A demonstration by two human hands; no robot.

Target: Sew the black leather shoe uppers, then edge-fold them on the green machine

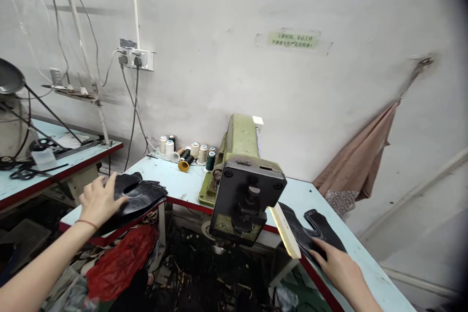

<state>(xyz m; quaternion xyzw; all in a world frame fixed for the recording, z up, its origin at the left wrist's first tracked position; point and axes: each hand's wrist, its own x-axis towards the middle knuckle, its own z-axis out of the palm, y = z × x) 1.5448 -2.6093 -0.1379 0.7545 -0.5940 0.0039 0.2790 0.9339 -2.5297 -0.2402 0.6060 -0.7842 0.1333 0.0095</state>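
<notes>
My left hand (98, 201) rests on a stack of black leather pieces (141, 196) at the left end of the table, its fingers spread and the thumb lying across the top piece. These flat cut pieces have curved notches and look like shoe uppers. On the right, my right hand (338, 265) has its thumb and fingers curled at the near edge of another pile of black leather pieces (323, 226); the fingertips are partly hidden. Between my hands stands a green machine with a dark front head (248, 200), apart from both.
Several thread spools (195, 151) stand and lie behind the machine. A pale yellow strip (287, 234) juts out at its right. A red plastic bag (122, 261) lies below the table. A brown cloth (361, 161) hangs on the wall. Another worktable (69, 161) is at the left.
</notes>
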